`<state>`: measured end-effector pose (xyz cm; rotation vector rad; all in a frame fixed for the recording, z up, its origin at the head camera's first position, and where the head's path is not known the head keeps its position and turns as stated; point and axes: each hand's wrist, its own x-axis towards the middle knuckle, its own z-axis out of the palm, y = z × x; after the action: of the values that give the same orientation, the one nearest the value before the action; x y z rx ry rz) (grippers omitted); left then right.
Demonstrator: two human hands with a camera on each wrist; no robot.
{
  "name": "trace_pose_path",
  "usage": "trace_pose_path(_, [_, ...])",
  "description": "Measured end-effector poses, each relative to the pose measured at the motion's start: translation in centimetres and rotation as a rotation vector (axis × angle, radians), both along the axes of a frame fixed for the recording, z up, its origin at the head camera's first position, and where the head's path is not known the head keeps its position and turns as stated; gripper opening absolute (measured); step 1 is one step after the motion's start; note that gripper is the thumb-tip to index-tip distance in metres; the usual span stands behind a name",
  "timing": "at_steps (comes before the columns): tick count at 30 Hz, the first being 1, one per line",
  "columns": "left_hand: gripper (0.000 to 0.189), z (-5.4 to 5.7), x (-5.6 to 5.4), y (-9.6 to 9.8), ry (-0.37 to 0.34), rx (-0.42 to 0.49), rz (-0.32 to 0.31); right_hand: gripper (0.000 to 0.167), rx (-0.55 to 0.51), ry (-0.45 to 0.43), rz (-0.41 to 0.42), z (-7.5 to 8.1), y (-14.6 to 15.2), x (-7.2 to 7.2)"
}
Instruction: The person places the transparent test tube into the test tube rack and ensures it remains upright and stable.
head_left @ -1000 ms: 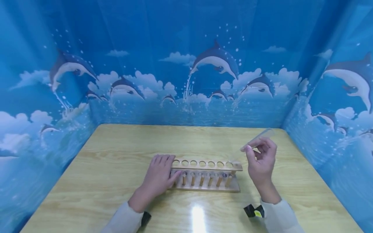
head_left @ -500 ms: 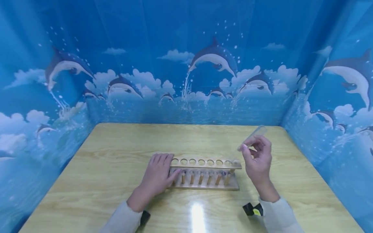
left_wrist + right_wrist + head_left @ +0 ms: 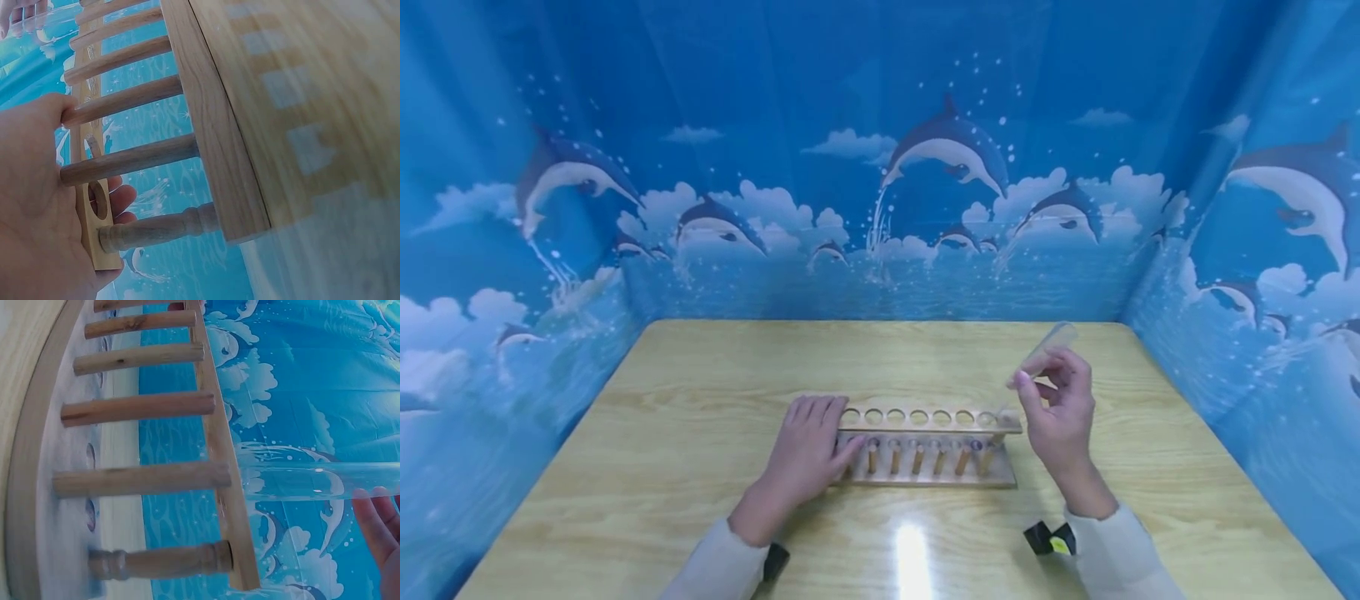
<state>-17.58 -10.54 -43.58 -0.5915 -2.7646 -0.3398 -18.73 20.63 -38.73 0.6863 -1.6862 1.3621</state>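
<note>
A wooden test tube rack (image 3: 928, 481) stands on the table, with a row of round holes along its top rail and short pegs below. My left hand (image 3: 808, 446) grips the rail's left end, thumb in front; in the left wrist view fingers (image 3: 123, 199) show behind the rail (image 3: 94, 240). Above the rack's right end, my right hand (image 3: 1060, 417) pinches a clear glass test tube (image 3: 1047, 346) between thumb and fingers. The tube slants, its lower end over the rightmost holes. In the right wrist view the tube (image 3: 300, 481) reaches up to the top rail (image 3: 219, 437).
The wood-grain table (image 3: 700, 367) carries the rack near its middle. Blue dolphin-print curtains (image 3: 820, 275) close off the back and both sides. A glare spot (image 3: 912, 558) lies in front of the rack. Black wrist straps (image 3: 1047, 540) sit by the cuffs.
My right hand has shifted a little to the left with the test tube, bringing it closer over the rack's right end. My left hand keeps its place on the rack.
</note>
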Motion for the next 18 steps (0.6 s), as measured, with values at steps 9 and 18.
trace_pose_path(9, [0.066,0.24,0.11,0.08,-0.027,-0.005,-0.001,0.042,-0.026,0.012,0.091,-0.12,-0.48,-0.12])
trace_pose_path(18, [0.066,0.18,0.21,0.05,-0.038,0.005,0.005,0.040,-0.013,0.011,0.123,-0.05,-0.78,0.06])
